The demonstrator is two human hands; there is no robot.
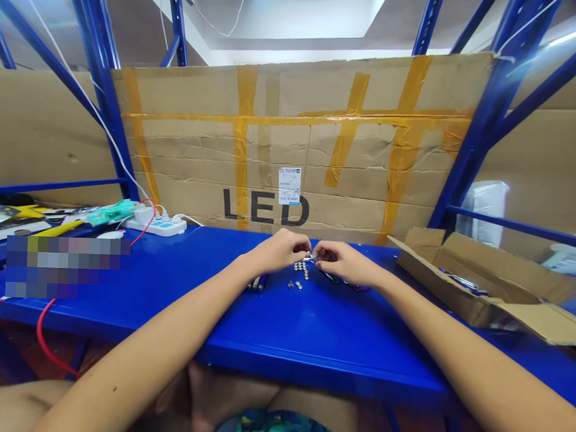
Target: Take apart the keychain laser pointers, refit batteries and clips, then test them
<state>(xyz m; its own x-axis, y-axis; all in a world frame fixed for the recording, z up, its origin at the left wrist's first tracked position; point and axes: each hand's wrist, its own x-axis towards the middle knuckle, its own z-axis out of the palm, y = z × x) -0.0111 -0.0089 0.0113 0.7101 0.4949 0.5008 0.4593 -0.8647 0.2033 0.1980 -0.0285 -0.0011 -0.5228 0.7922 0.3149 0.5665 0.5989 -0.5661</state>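
Observation:
My left hand is closed in a pinch above the back middle of the blue table. My right hand faces it closely, its fingertips also pinched. A small whitish and shiny piece shows between the two sets of fingertips, too small to name. Just below them lie several small round silver metal pieces, partly in rows, with a few others nearer the front. Dark slender rods with silver parts lie under my left wrist. Thin coloured wires stick out beneath my right hand, partly hidden.
An open cardboard box with several pen-like items stands on the right. On the left are a white power strip, a red cable and a pile of packets. A large cardboard sheet closes off the back between blue posts.

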